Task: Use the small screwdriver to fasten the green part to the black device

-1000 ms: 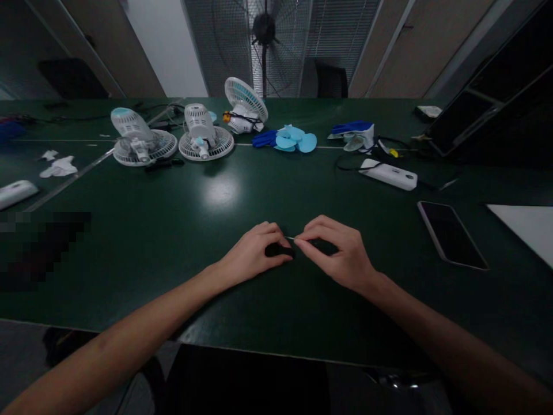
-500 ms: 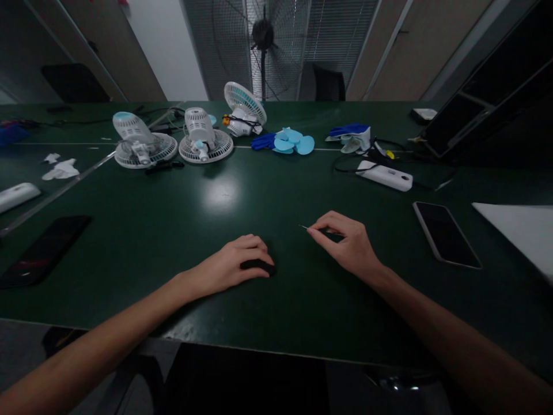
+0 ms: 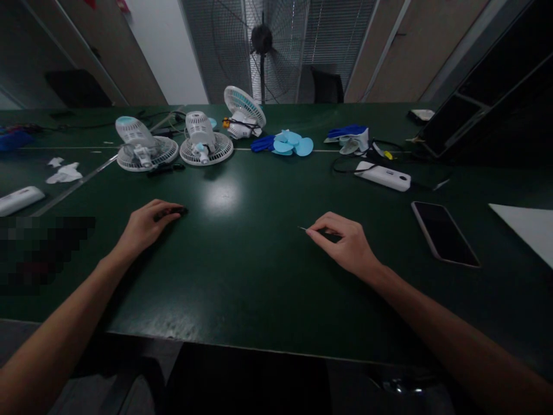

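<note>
My left hand [image 3: 147,226] rests low over the left part of the green table [image 3: 242,276]. Its thumb and fingers close on a small black object [image 3: 182,211], mostly covered by the fingers, so its kind is unclear. Nearer the middle, my right hand [image 3: 341,242] pinches a thin, pale metal pin-like piece [image 3: 302,228] between thumb and forefinger. The piece points left, and most of it is hidden. A wide gap lies between the two hands.
Beyond my left hand stand white desk fans [image 3: 147,151], [image 3: 206,144] and another fan [image 3: 244,112]. Blue fan blades [image 3: 292,143], gloves [image 3: 349,138] and a white power bank-like block [image 3: 383,176] lie further right. A phone [image 3: 444,233] is beside my right hand, white paper [image 3: 529,225] past it.
My left hand has left my right hand and moved far to the left, carrying the black object. My right hand shifted slightly right at first, then stayed in place with the thin piece.
</note>
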A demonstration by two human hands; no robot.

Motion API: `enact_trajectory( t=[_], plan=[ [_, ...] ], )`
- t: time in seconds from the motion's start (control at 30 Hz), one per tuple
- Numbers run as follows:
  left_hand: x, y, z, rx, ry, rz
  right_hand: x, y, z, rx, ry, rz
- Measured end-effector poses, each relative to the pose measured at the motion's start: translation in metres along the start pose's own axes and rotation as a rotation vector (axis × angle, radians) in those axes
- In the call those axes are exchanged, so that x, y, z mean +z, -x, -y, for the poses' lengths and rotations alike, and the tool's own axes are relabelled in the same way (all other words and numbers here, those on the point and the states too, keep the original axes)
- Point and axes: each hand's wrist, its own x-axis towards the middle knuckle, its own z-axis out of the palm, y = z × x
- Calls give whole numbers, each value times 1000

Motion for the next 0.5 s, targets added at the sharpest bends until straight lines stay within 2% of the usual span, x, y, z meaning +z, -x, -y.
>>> enact_trajectory(
  t=[0.1,0.27,0.4,0.5],
  plan=[
    [-1,4,3,-63,-23,-25,0,0,-1,3,8,2],
    [-11,15,23,-145,151,-15,-1,2,-3,8,-1,17],
    [-16,21,36,-141,0,-30,0,2,-4,4,-11,25],
    [-16,22,33,-71,-90,-62,-1,1,-2,4,-9,22]
  ],
)
